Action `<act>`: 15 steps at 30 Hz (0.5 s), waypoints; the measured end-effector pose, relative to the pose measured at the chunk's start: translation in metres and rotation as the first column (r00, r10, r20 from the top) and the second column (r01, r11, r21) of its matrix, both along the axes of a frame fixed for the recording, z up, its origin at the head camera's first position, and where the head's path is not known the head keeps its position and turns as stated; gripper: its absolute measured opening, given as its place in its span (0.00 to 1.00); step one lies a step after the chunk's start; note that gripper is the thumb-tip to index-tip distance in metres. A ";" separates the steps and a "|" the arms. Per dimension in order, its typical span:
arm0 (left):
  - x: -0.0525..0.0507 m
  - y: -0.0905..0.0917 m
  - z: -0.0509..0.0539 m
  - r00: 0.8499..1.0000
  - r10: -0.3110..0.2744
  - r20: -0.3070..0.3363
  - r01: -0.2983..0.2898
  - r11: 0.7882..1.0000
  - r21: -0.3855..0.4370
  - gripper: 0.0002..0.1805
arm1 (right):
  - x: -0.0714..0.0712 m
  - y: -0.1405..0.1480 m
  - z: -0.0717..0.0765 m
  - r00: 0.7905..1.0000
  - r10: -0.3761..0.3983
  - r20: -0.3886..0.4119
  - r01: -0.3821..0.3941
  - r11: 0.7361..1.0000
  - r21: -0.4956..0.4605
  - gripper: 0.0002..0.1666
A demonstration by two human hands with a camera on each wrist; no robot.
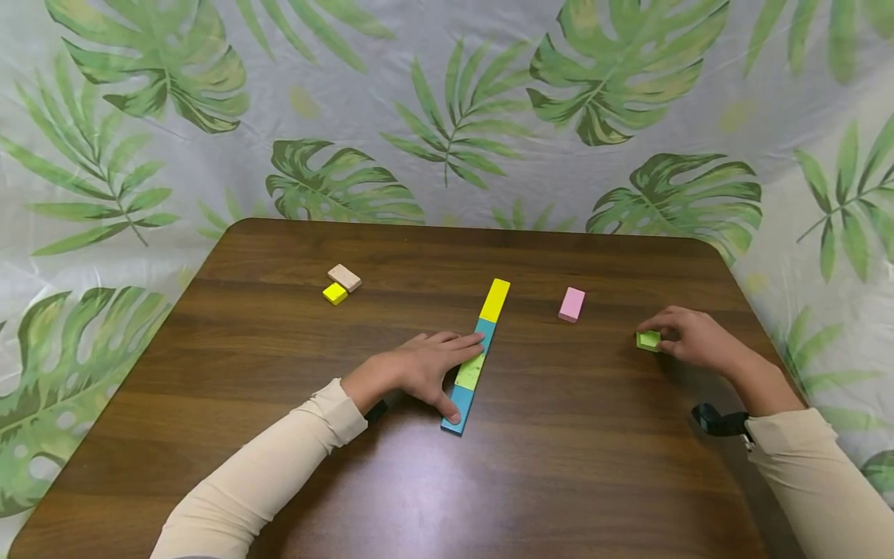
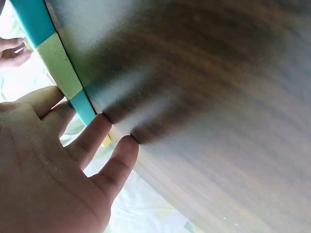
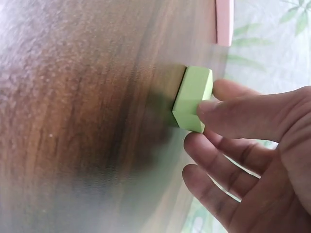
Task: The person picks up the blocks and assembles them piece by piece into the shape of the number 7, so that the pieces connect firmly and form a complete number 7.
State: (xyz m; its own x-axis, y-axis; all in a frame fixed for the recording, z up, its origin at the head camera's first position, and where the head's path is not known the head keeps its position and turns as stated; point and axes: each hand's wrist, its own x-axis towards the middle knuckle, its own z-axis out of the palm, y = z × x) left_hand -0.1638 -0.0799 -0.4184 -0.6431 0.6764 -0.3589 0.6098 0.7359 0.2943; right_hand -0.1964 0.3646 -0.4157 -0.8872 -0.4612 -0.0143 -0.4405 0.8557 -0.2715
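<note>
A straight row of flat blocks lies in the middle of the table in the head view: a yellow block [image 1: 496, 298], a blue block [image 1: 488, 330], a speckled light green block [image 1: 469, 375] and a nearer blue block [image 1: 458, 402]. My left hand [image 1: 422, 366] spreads along this row, its thumb on the nearer blue block and fingertips by the farther one. To the right, my right hand [image 1: 704, 340] pinches a small green block [image 1: 648, 341]. The right wrist view shows the thumb against the side of that green block [image 3: 193, 92], which is low over or on the table.
A pink block [image 1: 572, 303] lies between the row and my right hand. Toward the back left, a yellow block [image 1: 334, 293] touches or nearly touches a pale wooden block [image 1: 344, 277]. Leaf-patterned cloth hangs behind the brown table [image 1: 601, 473].
</note>
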 end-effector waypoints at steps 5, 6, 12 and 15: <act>0.000 0.000 0.001 1.000 -0.002 -0.003 0.002 1.000 0.001 0.62 | 0.001 0.000 -0.002 1.000 -0.011 -0.014 0.011 1.000 -0.014 0.17; 0.000 0.000 0.001 1.000 -0.002 -0.002 0.002 1.000 0.001 0.62 | 0.002 0.000 -0.003 1.000 -0.012 -0.021 0.012 1.000 -0.016 0.17; 0.001 0.000 0.002 1.000 -0.004 -0.007 0.004 1.000 0.001 0.62 | 0.003 -0.002 -0.006 0.999 -0.021 -0.035 0.020 1.000 -0.024 0.16; 0.000 0.000 0.001 1.000 -0.004 -0.006 0.004 1.000 -0.002 0.62 | 0.004 -0.003 -0.006 0.999 -0.025 -0.034 0.024 0.999 -0.021 0.16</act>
State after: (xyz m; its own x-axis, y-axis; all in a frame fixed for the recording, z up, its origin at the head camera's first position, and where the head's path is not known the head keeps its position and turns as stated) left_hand -0.1636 -0.0796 -0.4177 -0.6427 0.6785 -0.3559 0.6146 0.7339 0.2893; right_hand -0.1925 0.3618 -0.4218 -0.8981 -0.4390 0.0256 -0.4286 0.8608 -0.2744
